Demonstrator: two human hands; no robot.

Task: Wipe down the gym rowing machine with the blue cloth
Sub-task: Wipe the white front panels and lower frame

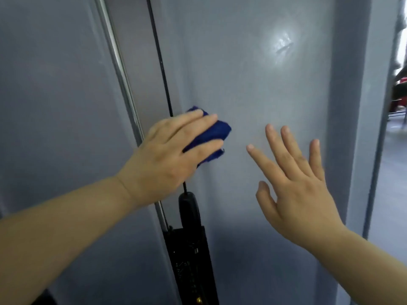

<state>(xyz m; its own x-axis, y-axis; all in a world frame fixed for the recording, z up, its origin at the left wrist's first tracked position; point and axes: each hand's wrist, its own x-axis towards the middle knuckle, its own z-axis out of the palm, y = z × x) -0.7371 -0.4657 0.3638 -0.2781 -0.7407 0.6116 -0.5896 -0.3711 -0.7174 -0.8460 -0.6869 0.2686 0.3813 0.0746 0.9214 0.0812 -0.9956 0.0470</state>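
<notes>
A broad grey panel of the machine (253, 89) fills the view, very close to me. My left hand (169, 155) presses a bunched blue cloth (217, 134) flat against the panel beside a thin black cable (163, 69); its fingers lie straight over the cloth. My right hand (295, 183) is spread with straight fingers over the panel to the right of the cloth, holding nothing; whether it touches the surface cannot be told.
A silver rail (120, 60) runs down the panel left of the cable. Below my left hand the cable ends in a black fitting above a black weight stack (191, 256). At the far right edge a strip of the room with something red (399, 100) shows.
</notes>
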